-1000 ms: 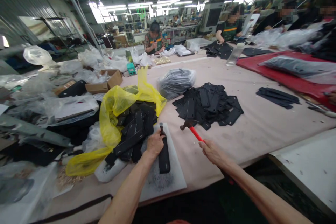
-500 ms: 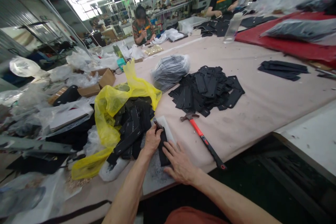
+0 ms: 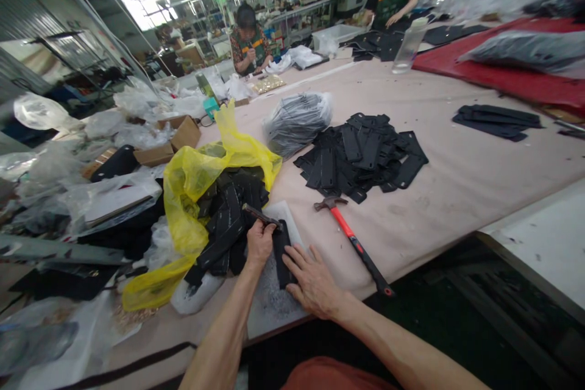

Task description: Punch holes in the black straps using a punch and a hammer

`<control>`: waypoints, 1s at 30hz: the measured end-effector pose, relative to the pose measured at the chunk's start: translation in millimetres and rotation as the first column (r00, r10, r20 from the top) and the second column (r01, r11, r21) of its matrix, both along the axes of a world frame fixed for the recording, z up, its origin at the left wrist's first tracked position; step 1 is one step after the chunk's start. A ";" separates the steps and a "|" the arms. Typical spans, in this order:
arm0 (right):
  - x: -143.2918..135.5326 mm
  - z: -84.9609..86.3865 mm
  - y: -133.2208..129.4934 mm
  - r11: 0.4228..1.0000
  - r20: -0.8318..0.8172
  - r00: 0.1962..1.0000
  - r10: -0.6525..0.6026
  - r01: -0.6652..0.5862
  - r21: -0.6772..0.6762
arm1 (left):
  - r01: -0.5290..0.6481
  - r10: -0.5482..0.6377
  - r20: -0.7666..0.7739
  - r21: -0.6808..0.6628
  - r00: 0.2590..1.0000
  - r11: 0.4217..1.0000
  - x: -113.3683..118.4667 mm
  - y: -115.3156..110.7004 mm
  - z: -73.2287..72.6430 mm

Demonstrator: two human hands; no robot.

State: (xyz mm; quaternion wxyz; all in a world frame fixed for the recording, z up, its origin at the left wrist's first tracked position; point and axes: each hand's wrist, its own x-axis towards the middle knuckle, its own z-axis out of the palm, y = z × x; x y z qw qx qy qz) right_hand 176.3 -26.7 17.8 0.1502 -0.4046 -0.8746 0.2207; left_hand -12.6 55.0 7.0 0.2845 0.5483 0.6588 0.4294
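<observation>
My left hand (image 3: pixel 259 245) is closed on a slim metal hand punch (image 3: pixel 261 216). The tool is tilted, one end out over the dark pile and the other at the top of a black fabric strip (image 3: pixel 284 265). Fingers spread, my right hand (image 3: pixel 313 280) lies flat and presses the strip's right edge. Under the strip is a whitish board (image 3: pixel 274 311) speckled with dark bits. A claw hammer (image 3: pixel 350 234) with a red and black handle rests on the table to the right of my hands.
A yellow bag (image 3: pixel 183 195) holding black strips (image 3: pixel 228 213) stands left of the board. Beyond the hammer lies a heap of black pieces (image 3: pixel 361 146), beside a plastic-wrapped bundle (image 3: pixel 299 122). A clear bottle (image 3: pixel 409 46) stands farther back. Two people work across the table.
The punch has swung from nearly upright over the strip's top to a leftward slant. My left hand has shifted slightly left; my right hand stays on the strip.
</observation>
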 end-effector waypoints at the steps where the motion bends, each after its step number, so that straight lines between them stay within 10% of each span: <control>1: 0.2 -0.5 -0.1 1.000 0.000 1.000 0.003 -0.003 -0.002 | -0.007 0.007 0.004 0.002 1.000 1.000 0.1 -6.7 -2.6; 8: 1.0 -4.2 10.2 0.999 0.022 1.000 0.020 -0.021 0.037 | -0.098 0.096 0.043 0.033 0.994 0.995 0.7 -34.3 -6.6; 17: -7.5 -3.6 92.7 0.998 0.003 0.999 0.041 -0.041 -0.038 | -0.151 0.150 0.019 0.051 0.989 0.987 3.6 -29.2 -3.7; 30: -2.5 -29.2 71.4 0.967 -0.074 0.964 -0.254 0.251 -0.047 | 0.049 -0.050 0.026 0.033 0.998 0.998 2.3 -31.6 -5.0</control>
